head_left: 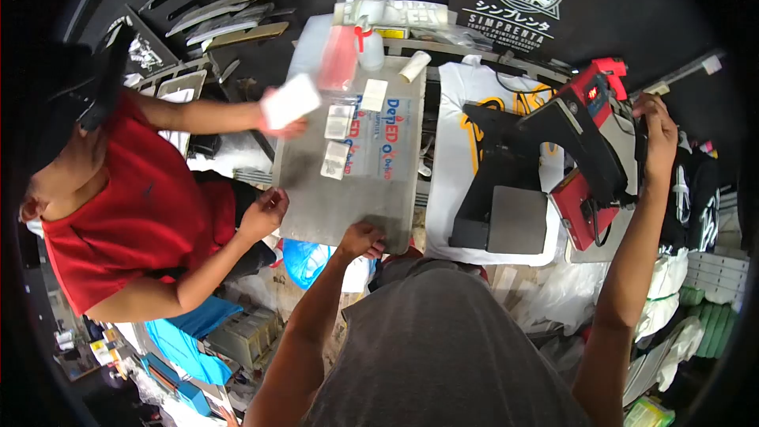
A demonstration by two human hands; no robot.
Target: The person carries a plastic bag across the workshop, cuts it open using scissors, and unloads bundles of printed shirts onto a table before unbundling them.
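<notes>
My left hand [364, 239] rests at the near edge of a grey board [312, 209], its fingers curled; whatever may be in them is hidden. Out to the right, my right hand [658, 122] is closed around the handle at the far side of a red and black heat press [581, 138]. The press's upper part is swung to the right and tilted. Its flat grey pad [518, 220] lies exposed beside a white T-shirt [455, 142] with yellow lettering. On the grey board are small pale printed pieces, one of them a card [334, 160].
A co-worker in a red shirt [150, 213] stands left of the board, one hand holding a blurred white card [291, 101]. At the board's back stand a spray bottle [369, 49] and a roll [415, 67]. Clear plastic [565, 296] lies below the press.
</notes>
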